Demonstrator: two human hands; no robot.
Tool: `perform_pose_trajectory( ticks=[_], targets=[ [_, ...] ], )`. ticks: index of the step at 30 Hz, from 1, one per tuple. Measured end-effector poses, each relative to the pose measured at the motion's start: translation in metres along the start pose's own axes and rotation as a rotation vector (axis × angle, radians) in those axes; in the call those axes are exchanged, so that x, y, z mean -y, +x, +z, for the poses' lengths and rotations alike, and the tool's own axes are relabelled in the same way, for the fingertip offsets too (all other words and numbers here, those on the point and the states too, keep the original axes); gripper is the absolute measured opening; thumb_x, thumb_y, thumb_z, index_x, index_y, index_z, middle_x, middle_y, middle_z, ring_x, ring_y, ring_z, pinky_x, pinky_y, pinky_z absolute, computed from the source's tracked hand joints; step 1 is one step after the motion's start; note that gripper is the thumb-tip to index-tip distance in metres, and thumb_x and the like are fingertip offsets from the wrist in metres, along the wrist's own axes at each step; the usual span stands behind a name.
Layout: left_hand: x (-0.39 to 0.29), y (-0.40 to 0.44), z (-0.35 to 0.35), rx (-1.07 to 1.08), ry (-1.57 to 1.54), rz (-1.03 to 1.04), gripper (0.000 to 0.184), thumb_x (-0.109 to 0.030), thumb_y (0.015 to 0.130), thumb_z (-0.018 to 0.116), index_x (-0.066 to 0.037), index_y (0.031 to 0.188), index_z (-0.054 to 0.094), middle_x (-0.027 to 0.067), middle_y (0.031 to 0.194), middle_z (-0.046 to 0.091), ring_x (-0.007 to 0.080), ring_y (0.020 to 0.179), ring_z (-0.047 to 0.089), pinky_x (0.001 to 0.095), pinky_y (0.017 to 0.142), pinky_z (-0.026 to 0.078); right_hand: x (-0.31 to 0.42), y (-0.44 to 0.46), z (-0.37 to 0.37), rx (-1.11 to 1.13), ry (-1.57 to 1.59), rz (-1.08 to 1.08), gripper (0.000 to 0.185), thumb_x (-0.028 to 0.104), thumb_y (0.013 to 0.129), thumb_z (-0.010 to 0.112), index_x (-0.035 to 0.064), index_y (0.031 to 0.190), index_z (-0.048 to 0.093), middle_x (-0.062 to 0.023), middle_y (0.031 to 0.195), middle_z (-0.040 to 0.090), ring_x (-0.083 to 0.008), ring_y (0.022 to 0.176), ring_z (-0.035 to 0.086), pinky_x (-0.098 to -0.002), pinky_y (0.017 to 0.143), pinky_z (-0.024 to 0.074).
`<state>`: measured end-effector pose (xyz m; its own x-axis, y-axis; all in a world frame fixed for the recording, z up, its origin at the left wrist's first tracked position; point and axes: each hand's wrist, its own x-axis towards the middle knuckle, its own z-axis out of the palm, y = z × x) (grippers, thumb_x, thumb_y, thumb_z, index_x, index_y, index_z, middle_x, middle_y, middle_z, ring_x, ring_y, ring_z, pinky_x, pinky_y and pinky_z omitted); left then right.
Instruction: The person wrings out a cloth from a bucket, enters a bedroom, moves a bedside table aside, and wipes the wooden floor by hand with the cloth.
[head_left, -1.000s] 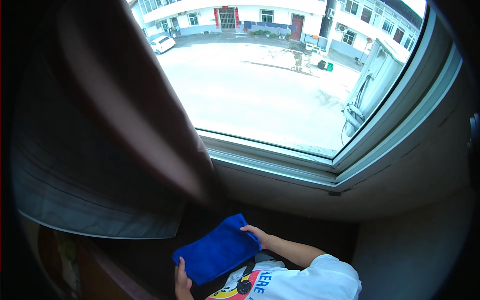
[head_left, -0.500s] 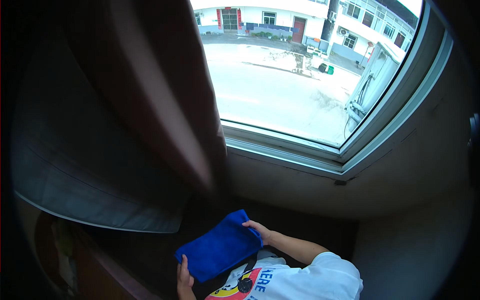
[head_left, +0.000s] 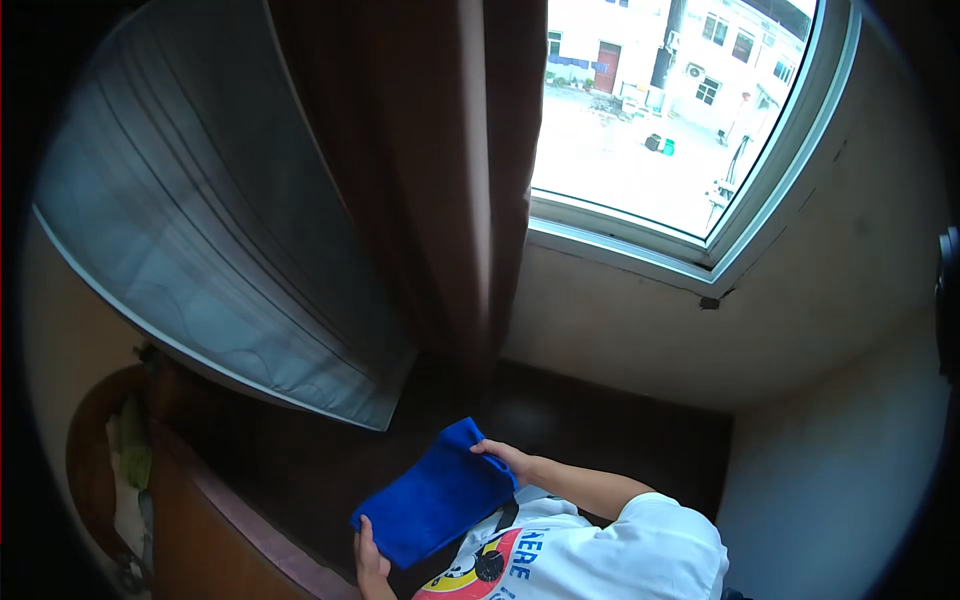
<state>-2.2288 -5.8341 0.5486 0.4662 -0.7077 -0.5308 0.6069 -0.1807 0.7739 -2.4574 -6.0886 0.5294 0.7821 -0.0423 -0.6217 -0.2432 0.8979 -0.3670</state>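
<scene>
A folded blue cloth (head_left: 435, 500) stretches between my two hands in front of my white printed shirt. My left hand (head_left: 370, 562) grips its lower left edge, thumb on top and fingers mostly hidden. At the upper right edge, my right hand (head_left: 502, 457) is closed on the cloth, its thumb lying over the top face and the other fingers out of sight underneath. The cloth lies fairly flat, tilted, with one corner rising beyond my right thumb.
A brown curtain (head_left: 430, 160) hangs beside a window (head_left: 640, 150). Left of it is a pale sheer curtain (head_left: 230, 260) with a light lower edge. Dark floor (head_left: 580, 400) extends below the wall (head_left: 640, 330). Lower left stands a brown wooden surface (head_left: 210, 530) with a pinkish edge.
My view has turned left and down, so the window sits higher and more of the sheer curtain and floor shows. Both hands still hold the cloth in nearly the same pose.
</scene>
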Motion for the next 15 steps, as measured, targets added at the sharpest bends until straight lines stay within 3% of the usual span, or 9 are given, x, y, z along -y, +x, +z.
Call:
perform_pose_trajectory(
  ticks=[8,11,13,15],
  targets=[
    [-0.015,-0.052,-0.092,-0.049,-0.122,0.001,0.062,-0.044,0.097,0.048,0.004,0.134,0.041,0.0182,0.133,0.050,0.0314,0.120,0.052,0.0459,0.099,0.044,-0.051,0.038,0.080,-0.025,-0.138,0.026,0.072,0.043,0.086,0.054,0.0068,0.144,0.034,-0.0184,0.144,0.040,-0.0337,0.128,0.043,-0.0460,0.107,0.0332],
    [-0.011,-0.057,-0.122,-0.052,-0.207,0.064,0.065,-0.047,0.096,0.047,0.003,0.137,0.038,0.0178,0.137,0.048,0.0318,0.123,0.049,0.0467,0.103,0.041,-0.054,0.056,0.097,-0.002,-0.346,-0.056,0.057,0.032,0.091,0.051,0.0033,0.139,0.041,-0.0161,0.140,0.045,-0.0277,0.124,0.048,-0.0396,0.106,0.0370],
    [-0.004,-0.060,-0.145,-0.080,-0.234,0.087,0.066,-0.047,0.096,0.047,0.003,0.138,0.037,0.0176,0.139,0.046,0.0318,0.125,0.048,0.0470,0.105,0.039,-0.058,0.078,0.100,-0.105,-0.530,-0.069,0.049,0.028,0.091,0.052,0.0022,0.133,0.048,-0.0140,0.135,0.051,-0.0244,0.120,0.051,-0.0375,0.104,0.0391],
    [0.000,-0.067,-0.159,-0.143,-0.237,0.107,0.064,-0.045,0.097,0.048,0.003,0.137,0.038,0.0176,0.138,0.048,0.0310,0.124,0.049,0.0463,0.106,0.038,-0.059,0.093,0.111,-0.157,-0.588,-0.035,0.045,0.026,0.089,0.055,0.0003,0.125,0.054,-0.0134,0.123,0.059,-0.0248,0.111,0.057,-0.0390,0.101,0.0422]
  ],
)
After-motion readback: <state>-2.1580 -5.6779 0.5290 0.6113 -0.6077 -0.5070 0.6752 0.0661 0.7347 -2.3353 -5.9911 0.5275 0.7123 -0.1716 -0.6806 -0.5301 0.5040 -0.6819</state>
